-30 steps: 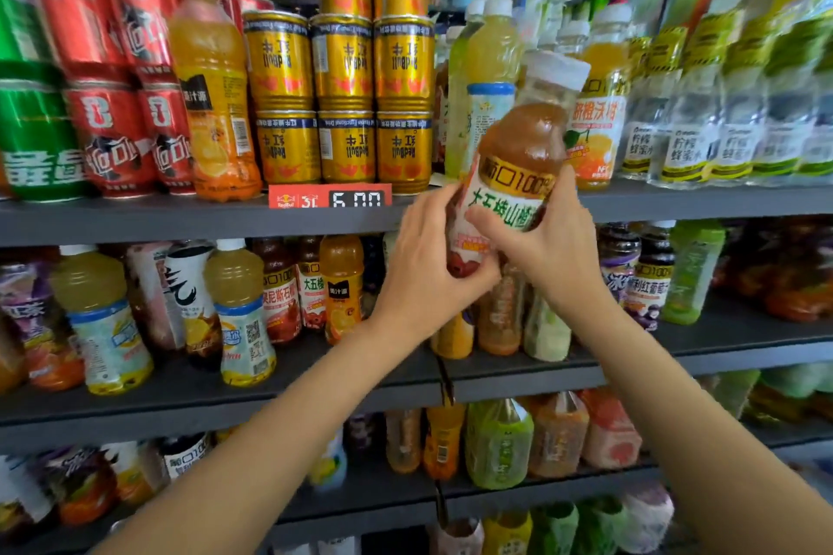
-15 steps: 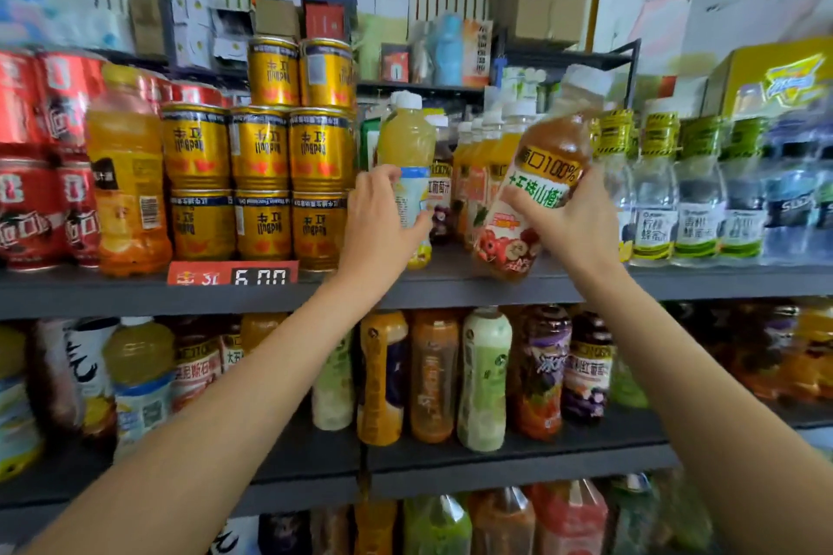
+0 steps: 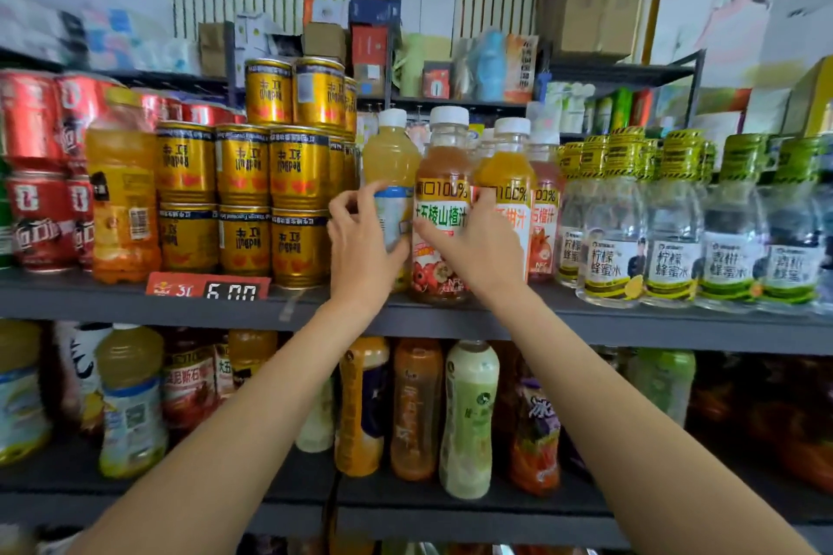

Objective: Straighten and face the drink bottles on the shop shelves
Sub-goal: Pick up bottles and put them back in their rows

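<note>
Currently the upper shelf [image 3: 112,300] carries gold cans [image 3: 243,203] left and clear lemon-honey bottles [image 3: 667,234] right. Your hawthorn juice bottle [image 3: 444,176] stands upright on it, label forward, between the pale yellow bottle [image 3: 391,162] and an orange one [image 3: 507,176]. Your right hand [image 3: 478,252] grips the hawthorn bottle; your left hand [image 3: 365,243] curls round the yellow bottle.

Both forearms raised; left hand [image 3: 365,248] fingers curled in grip, right hand [image 3: 473,248] likewise.
</note>
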